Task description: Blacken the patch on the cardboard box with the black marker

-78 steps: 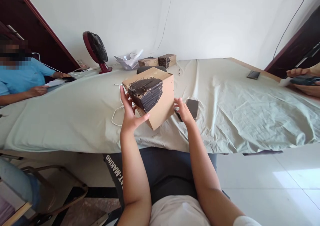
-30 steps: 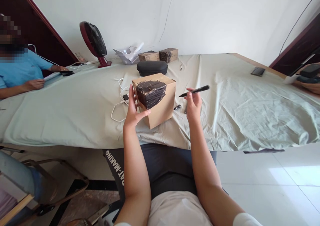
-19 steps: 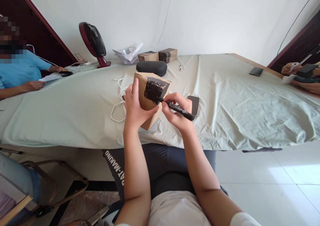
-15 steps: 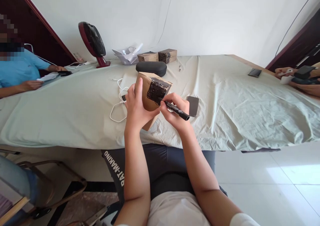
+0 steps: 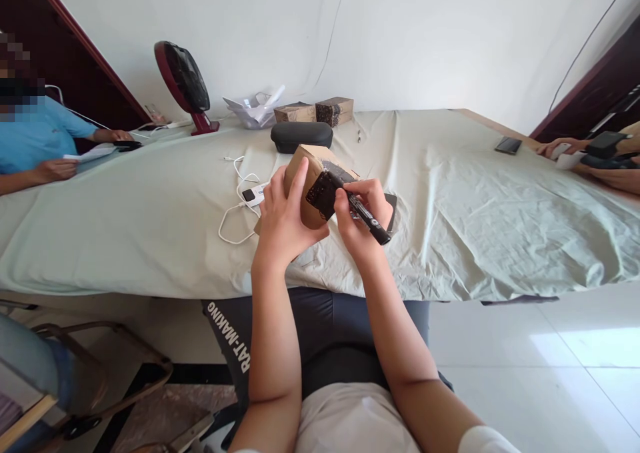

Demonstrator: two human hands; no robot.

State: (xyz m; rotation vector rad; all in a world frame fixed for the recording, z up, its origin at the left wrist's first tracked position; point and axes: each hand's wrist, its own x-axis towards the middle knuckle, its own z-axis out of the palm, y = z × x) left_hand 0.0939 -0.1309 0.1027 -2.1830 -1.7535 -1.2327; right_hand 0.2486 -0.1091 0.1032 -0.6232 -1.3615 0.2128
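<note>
The left hand [image 5: 283,225] clasps the tilted cardboard box [image 5: 306,171] just above the desk [image 5: 150,226] at the person's 12 o'clock and should brace it firmly. At its 3 o'clock, the right hand [image 5: 359,226] pinches a black marker [image 5: 367,211], tip on the inked patch [image 5: 320,196]; short strokes seem wisest.

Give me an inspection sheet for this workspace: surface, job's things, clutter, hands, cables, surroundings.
Surface: table under wrinkled pale green cloth.
Job's things: box tilted, black patch on one face; marker tip at the patch.
Clutter: black case, fan, two small boxes, white bag, phone far right.
Hands: left hand grips box; right hand holds marker.
Cables: white cable looped on cloth by left hand; wire on wall.
Surroundings: person in blue at left; another person's hands at right; chair; tiled floor.
</note>
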